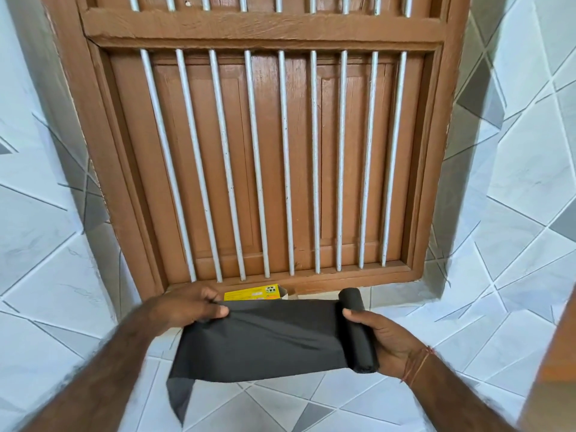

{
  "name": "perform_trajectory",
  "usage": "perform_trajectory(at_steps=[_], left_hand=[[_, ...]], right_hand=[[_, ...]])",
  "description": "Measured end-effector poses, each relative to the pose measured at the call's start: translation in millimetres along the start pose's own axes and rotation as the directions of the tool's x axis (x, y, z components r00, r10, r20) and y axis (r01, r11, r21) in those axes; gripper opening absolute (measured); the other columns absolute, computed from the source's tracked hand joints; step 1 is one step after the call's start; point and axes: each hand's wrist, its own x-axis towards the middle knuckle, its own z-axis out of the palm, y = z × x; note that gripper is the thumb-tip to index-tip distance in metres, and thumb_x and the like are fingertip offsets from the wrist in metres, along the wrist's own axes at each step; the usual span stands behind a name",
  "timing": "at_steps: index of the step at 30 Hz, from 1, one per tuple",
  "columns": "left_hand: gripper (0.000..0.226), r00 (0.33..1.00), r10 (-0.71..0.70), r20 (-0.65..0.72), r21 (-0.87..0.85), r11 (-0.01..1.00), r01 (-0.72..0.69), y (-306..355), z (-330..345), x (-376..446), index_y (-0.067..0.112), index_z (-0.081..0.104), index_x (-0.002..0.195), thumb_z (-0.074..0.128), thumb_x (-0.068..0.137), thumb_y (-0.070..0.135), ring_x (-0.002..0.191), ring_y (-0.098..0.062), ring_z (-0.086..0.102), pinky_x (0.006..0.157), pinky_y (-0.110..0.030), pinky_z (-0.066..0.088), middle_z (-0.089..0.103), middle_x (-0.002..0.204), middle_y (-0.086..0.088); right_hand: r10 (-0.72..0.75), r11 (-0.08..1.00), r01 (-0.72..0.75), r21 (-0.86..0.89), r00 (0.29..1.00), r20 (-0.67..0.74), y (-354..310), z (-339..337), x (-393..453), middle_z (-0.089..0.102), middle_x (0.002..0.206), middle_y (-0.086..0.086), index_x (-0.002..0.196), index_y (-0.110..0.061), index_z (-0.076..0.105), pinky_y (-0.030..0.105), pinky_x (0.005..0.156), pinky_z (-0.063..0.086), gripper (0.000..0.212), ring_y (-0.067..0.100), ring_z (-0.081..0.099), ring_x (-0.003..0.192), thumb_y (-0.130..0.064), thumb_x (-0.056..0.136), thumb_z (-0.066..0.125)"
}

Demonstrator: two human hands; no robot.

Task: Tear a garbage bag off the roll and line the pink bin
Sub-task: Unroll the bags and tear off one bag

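Note:
A black roll of garbage bags (358, 332) rests in my right hand (386, 341), thumb pressed on the roll's upper part. A flat black garbage bag (261, 338) is unrolled leftward from it, still joined to the roll. My left hand (190, 307) pinches the bag's upper left edge; the lower left corner droops down in a point. The pink bin is not in view.
A brown wooden window (268, 157) with white vertical bars fills the wall ahead. On its sill lies a yellow carton (252, 295), partly hidden behind the bag. Grey and white tiled walls (514, 213) lie on both sides and below. An orange-brown edge (558, 353) shows at the right.

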Motion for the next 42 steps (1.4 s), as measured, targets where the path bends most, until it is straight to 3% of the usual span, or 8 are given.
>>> perform_trajectory(at_steps=[5, 11, 16, 23, 27, 34, 39, 42], left_hand=[[0.029, 0.998, -0.062, -0.017, 0.247, 0.967, 0.064, -5.4, -0.3, -5.6, 0.021, 0.063, 0.062, 0.071, 0.075, 0.045, 0.067, -0.004, 0.053, 0.064, -0.024, 0.039, 0.058, 0.069, 0.009], [0.040, 0.975, 0.175, 0.136, -0.429, 0.898, -0.102, 47.3, 80.7, 4.4, 0.020, 0.068, 0.116, 0.074, 0.078, 0.031, 0.119, -0.016, 0.061, 0.096, -0.024, 0.049, 0.069, 0.122, 0.000], [0.049, 0.970, 0.198, 0.142, -0.601, 0.796, -0.074, 58.7, 96.3, 15.4, -0.009, 0.066, 0.103, 0.081, 0.069, 0.023, 0.103, -0.031, 0.060, 0.095, -0.041, 0.046, 0.066, 0.108, -0.022], [0.010, 0.967, 0.196, 0.164, -0.435, 0.894, -0.108, 59.4, 53.3, 11.9, 0.007, 0.073, 0.089, 0.073, 0.082, 0.014, 0.082, -0.019, 0.067, 0.071, -0.025, 0.053, 0.072, 0.089, -0.009], [0.035, 0.972, 0.143, 0.184, -0.342, 0.937, -0.073, 47.1, 32.2, 8.7, 0.001, 0.073, 0.093, 0.081, 0.072, 0.028, 0.087, -0.022, 0.066, 0.082, -0.032, 0.051, 0.072, 0.096, -0.016], [0.031, 0.969, 0.068, 0.239, -0.164, 0.986, -0.029, 32.7, 24.1, -1.0, 0.012, 0.073, 0.078, 0.080, 0.067, 0.040, 0.074, -0.022, 0.056, 0.062, -0.026, 0.043, 0.064, 0.083, -0.015], [0.056, 0.965, 0.066, 0.254, -0.048, 0.997, -0.056, 24.8, 24.0, -1.6, 0.003, 0.069, 0.081, 0.081, 0.063, 0.055, 0.078, -0.022, 0.053, 0.072, -0.037, 0.038, 0.061, 0.081, -0.012], [0.036, 0.963, 0.091, 0.252, 0.001, 0.996, -0.094, 40.4, 38.1, -5.1, 0.021, 0.067, 0.082, 0.078, 0.067, 0.052, 0.082, -0.017, 0.059, 0.077, -0.032, 0.042, 0.064, 0.083, 0.002]], right_hand=[[-0.065, 0.985, 0.088, -0.147, 0.986, 0.155, -10.1, 13.3, -1.0, 0.059, 0.132, 0.024, 0.126, -0.005, 0.060, 0.059, 0.108, 0.037, 0.055, 0.043, 0.052, 0.125, -0.013, 0.074, 0.076], [-0.053, 0.940, 0.174, -0.294, 0.925, 0.376, -19.4, 50.2, -1.8, 0.054, 0.134, 0.028, 0.131, -0.002, 0.053, 0.054, 0.110, 0.036, 0.046, 0.043, 0.050, 0.124, -0.004, 0.086, 0.062], [-0.041, 0.960, 0.135, -0.246, 0.934, 0.356, -25.3, 43.1, -4.9, 0.058, 0.127, 0.024, 0.128, -0.001, 0.056, 0.059, 0.111, 0.032, 0.049, 0.040, 0.053, 0.118, -0.009, 0.080, 0.066], [-0.032, 0.999, 0.034, -0.013, 0.992, 0.125, -18.3, 9.1, -12.4, 0.063, 0.126, 0.022, 0.117, -0.003, 0.068, 0.049, 0.105, 0.042, 0.055, 0.038, 0.059, 0.116, -0.025, 0.068, 0.079], [-0.038, 0.999, 0.038, 0.006, 0.995, 0.089, -17.3, 3.0, -15.7, 0.061, 0.130, 0.023, 0.125, -0.001, 0.061, 0.051, 0.109, 0.038, 0.063, 0.038, 0.056, 0.120, -0.021, 0.069, 0.080], [-0.069, 0.995, 0.079, -0.054, 0.984, 0.163, -25.4, 10.2, -16.6, 0.071, 0.106, 0.018, 0.099, -0.006, 0.075, 0.042, 0.095, 0.049, 0.038, 0.031, 0.068, 0.092, -0.020, 0.064, 0.079], [-0.078, 0.984, 0.113, -0.135, 0.969, 0.236, -28.0, 23.3, -19.3, 0.071, 0.103, 0.018, 0.111, -0.005, 0.066, 0.044, 0.091, 0.051, 0.039, 0.030, 0.068, 0.090, -0.018, 0.075, 0.071], [-0.075, 0.978, 0.125, -0.168, 0.958, 0.276, -28.8, 32.0, -19.0, 0.067, 0.113, 0.019, 0.116, -0.007, 0.065, 0.047, 0.099, 0.047, 0.040, 0.031, 0.066, 0.100, -0.016, 0.077, 0.069]])
